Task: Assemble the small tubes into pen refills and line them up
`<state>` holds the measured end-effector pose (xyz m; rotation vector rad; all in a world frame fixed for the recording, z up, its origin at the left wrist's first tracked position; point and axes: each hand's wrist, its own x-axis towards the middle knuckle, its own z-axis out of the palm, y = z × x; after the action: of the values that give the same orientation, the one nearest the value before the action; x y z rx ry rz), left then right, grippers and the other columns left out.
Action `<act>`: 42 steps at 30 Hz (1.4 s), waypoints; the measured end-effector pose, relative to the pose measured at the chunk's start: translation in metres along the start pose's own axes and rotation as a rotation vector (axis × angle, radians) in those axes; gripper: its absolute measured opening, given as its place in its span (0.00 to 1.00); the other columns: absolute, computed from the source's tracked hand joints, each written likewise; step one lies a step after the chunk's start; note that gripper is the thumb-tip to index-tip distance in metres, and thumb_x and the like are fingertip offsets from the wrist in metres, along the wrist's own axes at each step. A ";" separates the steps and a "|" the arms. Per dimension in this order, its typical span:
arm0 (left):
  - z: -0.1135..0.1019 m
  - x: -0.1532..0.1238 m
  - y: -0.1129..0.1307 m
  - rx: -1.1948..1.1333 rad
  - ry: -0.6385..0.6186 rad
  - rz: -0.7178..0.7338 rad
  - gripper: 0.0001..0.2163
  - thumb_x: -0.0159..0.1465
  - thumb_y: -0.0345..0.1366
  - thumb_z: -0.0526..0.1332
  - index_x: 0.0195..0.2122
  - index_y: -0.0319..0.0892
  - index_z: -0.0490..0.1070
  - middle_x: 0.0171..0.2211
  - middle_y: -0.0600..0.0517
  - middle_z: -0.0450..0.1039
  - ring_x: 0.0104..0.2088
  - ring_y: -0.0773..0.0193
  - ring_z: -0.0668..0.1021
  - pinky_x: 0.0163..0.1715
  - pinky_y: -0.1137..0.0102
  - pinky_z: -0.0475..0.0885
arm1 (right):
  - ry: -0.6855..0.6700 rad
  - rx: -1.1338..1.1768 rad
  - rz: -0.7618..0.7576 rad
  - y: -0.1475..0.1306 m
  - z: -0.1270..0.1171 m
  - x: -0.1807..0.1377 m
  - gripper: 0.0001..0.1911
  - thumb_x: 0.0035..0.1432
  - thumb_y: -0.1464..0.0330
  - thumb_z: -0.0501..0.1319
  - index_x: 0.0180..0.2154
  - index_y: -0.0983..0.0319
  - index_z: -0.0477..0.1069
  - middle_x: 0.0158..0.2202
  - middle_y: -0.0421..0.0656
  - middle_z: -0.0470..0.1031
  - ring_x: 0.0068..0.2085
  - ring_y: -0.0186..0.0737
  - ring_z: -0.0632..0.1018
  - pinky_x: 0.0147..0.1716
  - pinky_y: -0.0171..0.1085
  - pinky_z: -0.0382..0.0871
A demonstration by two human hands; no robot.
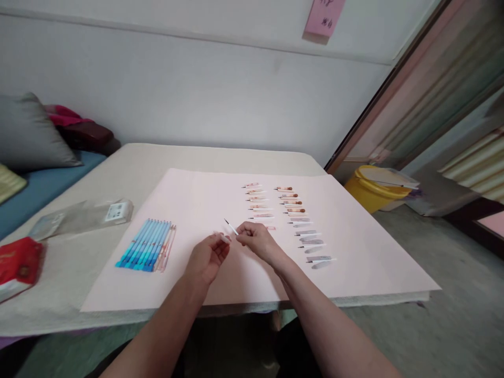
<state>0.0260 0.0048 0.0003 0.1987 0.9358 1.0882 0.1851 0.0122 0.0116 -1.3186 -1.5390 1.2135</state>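
Observation:
Over the middle of the pale pink sheet (pixel 197 194), my right hand (pixel 258 239) pinches a thin white pen refill (pixel 231 227) with a dark tip pointing up and left. Beside it, my left hand (pixel 208 256) has its fingers closed on a small pale, translucent pen part (pixel 223 238); its exact kind is hard to make out. Beyond and right of my hands lie two columns of pen parts, with refills beside short barrels (pixel 256 199), brown-topped pieces (pixel 296 211) and greyish pieces (pixel 315 241). To the left, several blue pens (pixel 145 244) lie side by side next to pinkish ones (pixel 167 248).
A clear plastic bag (pixel 90 218) and a red packet (pixel 21 262) lie on the table's left side. A grey cushion (pixel 33 131) is at the far left. Beyond the table's right edge stands a yellow bucket (pixel 372 189). A white wall (pixel 216 89) borders the back.

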 end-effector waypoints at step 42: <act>0.000 -0.004 0.025 -0.016 0.089 0.141 0.01 0.57 0.26 0.59 0.29 0.35 0.69 0.28 0.46 0.74 0.28 0.67 0.77 0.26 0.75 0.74 | -0.172 -0.157 0.016 -0.008 0.005 -0.017 0.07 0.51 0.68 0.57 0.29 0.63 0.73 0.20 0.35 0.63 0.22 0.28 0.61 0.20 0.29 0.51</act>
<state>0.0090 0.0136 0.0163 0.2068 1.0038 1.2426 0.1814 -0.0050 0.0184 -1.3575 -1.7798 1.2656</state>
